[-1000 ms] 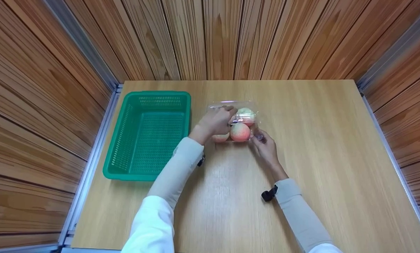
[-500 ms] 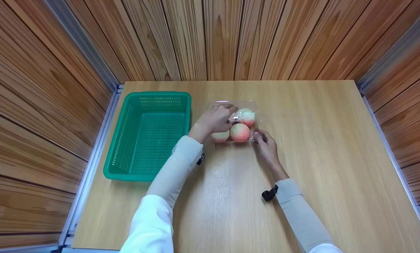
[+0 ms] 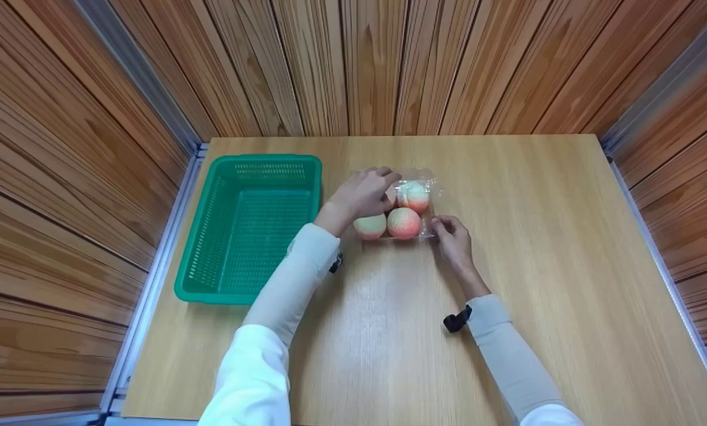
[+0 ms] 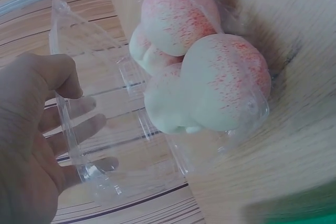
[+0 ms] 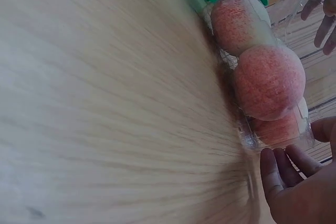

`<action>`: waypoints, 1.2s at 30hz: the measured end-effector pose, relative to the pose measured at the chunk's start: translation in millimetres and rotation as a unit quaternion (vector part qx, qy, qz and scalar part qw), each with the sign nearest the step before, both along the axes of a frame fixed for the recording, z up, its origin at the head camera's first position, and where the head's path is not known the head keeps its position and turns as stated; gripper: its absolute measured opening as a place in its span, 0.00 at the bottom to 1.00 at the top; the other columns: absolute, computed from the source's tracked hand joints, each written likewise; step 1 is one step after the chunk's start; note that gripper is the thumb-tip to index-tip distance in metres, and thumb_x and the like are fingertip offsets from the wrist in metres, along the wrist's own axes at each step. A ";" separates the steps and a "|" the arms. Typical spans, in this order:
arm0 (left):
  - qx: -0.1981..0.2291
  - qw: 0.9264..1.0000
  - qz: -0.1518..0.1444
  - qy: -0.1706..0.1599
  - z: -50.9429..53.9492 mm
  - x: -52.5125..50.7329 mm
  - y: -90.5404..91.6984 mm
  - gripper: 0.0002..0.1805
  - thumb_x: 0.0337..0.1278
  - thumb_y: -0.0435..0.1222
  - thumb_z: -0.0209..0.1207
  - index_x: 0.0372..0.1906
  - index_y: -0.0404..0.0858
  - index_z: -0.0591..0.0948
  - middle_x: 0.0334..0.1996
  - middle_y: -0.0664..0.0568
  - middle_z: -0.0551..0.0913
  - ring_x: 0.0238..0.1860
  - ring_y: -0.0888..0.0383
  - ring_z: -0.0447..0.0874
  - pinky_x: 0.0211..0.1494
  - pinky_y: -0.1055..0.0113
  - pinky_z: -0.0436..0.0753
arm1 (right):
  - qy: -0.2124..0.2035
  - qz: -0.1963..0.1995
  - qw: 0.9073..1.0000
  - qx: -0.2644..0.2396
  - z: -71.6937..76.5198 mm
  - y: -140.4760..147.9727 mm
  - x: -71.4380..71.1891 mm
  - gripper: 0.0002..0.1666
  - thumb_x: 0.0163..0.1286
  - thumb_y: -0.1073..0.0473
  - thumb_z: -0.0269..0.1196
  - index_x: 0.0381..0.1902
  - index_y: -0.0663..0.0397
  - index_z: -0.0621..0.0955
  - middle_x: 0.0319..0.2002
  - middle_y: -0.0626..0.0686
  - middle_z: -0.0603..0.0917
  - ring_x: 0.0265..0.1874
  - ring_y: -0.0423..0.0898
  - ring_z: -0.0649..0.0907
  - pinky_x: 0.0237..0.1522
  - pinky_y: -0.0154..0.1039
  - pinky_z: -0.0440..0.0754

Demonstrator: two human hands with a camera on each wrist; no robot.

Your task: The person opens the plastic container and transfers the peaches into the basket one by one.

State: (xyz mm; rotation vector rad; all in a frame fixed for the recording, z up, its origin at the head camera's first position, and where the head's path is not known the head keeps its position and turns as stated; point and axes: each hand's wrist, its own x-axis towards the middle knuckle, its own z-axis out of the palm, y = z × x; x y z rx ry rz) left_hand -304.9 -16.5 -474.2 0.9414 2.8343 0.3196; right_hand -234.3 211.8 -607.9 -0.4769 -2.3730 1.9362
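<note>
A clear plastic clamshell box point(image 3: 427, 234) lies on the table with several peaches in it, pale with red blush. One peach point(image 3: 404, 223) sits at the front right, another point(image 4: 226, 82) shows large in the left wrist view. The box's lid point(image 4: 100, 124) stands raised at the far side. My left hand point(image 3: 365, 192) grips the lid's edge, thumb on one side and fingers seen through the plastic. At the box's front right corner, my right hand point(image 3: 455, 239) pinches the rim between thumb and fingers point(image 5: 273, 169). The left hand hides the back left peach partly in the head view.
A green plastic basket point(image 3: 190, 236) with perforated walls stands on the table to the left of the box. Wood-panelled walls point(image 3: 377, 65) with metal corner posts close off the back and sides.
My left hand has risen slightly with the lid, uncovering more of the front left peach. My right hand has shifted a little to the right, still at the box's corner.
</note>
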 end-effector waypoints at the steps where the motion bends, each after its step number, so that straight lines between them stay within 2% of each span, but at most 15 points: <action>1: 0.000 1.000 0.000 0.002 1.2 -0.5 -0.4 0.29 0.73 0.41 0.63 0.75 0.45 0.75 0.74 0.45 0.77 0.71 0.45 0.80 0.75 0.47 0.79 | -0.002 -0.001 1.000 -0.006 1.1 0.5 -0.4 0.19 0.81 0.56 0.60 0.59 0.66 0.81 0.45 0.52 0.84 0.44 0.43 0.81 0.44 0.30 0.80; 9: -0.004 0.999 -0.007 0.035 10.6 -4.7 -1.8 0.27 0.75 0.36 0.61 0.75 0.42 0.75 0.69 0.44 0.80 0.65 0.47 0.84 0.68 0.54 0.85 | -0.015 -0.012 0.998 -0.059 8.0 3.2 -2.0 0.10 0.78 0.64 0.60 0.52 0.65 0.79 0.37 0.49 0.80 0.31 0.40 0.82 0.36 0.36 0.87; 16: 0.001 0.996 -0.016 0.083 16.4 -5.4 -3.3 0.25 0.76 0.34 0.61 0.73 0.42 0.78 0.66 0.44 0.83 0.59 0.48 0.88 0.64 0.57 0.87 | -0.022 -0.010 0.998 -0.061 10.0 2.6 -0.5 0.07 0.77 0.66 0.60 0.49 0.65 0.79 0.35 0.47 0.79 0.31 0.43 0.82 0.33 0.34 0.84; 19: 0.004 0.995 -0.015 0.094 17.2 -6.7 -4.7 0.24 0.76 0.34 0.62 0.73 0.43 0.78 0.66 0.44 0.84 0.59 0.48 0.88 0.64 0.57 0.87 | -0.027 -0.012 0.997 -0.065 9.7 2.9 0.0 0.07 0.77 0.66 0.60 0.49 0.65 0.79 0.35 0.47 0.79 0.31 0.42 0.81 0.33 0.33 0.84; 24: 0.004 0.995 -0.005 0.099 20.0 -10.6 -7.8 0.24 0.78 0.35 0.60 0.74 0.44 0.77 0.67 0.45 0.83 0.62 0.48 0.87 0.63 0.56 0.88 | -0.036 -0.004 0.996 -0.079 11.0 4.3 0.2 0.07 0.77 0.65 0.60 0.49 0.63 0.78 0.35 0.47 0.78 0.32 0.40 0.80 0.34 0.33 0.83; 30: 0.024 0.995 0.010 0.093 27.7 -15.4 -12.1 0.24 0.80 0.36 0.58 0.75 0.44 0.76 0.69 0.45 0.82 0.64 0.47 0.86 0.66 0.53 0.86 | -0.050 0.015 0.998 -0.031 14.2 8.9 0.4 0.09 0.78 0.60 0.61 0.50 0.59 0.79 0.34 0.46 0.80 0.35 0.45 0.83 0.36 0.36 0.83; 33: 0.028 0.996 0.016 0.082 31.4 -17.1 -14.6 0.25 0.79 0.36 0.59 0.76 0.45 0.75 0.70 0.44 0.81 0.64 0.46 0.86 0.69 0.51 0.84 | -0.060 0.024 0.998 -0.013 16.7 11.5 0.0 0.12 0.79 0.57 0.60 0.53 0.58 0.79 0.37 0.48 0.82 0.38 0.46 0.83 0.39 0.37 0.82; 36: 0.023 0.996 0.017 0.081 33.6 -18.2 -17.1 0.26 0.78 0.37 0.59 0.76 0.44 0.75 0.69 0.44 0.81 0.63 0.46 0.86 0.70 0.49 0.83 | -0.072 0.033 0.997 -0.014 20.1 14.3 -1.9 0.15 0.80 0.55 0.58 0.56 0.58 0.78 0.43 0.52 0.81 0.42 0.47 0.82 0.44 0.39 0.81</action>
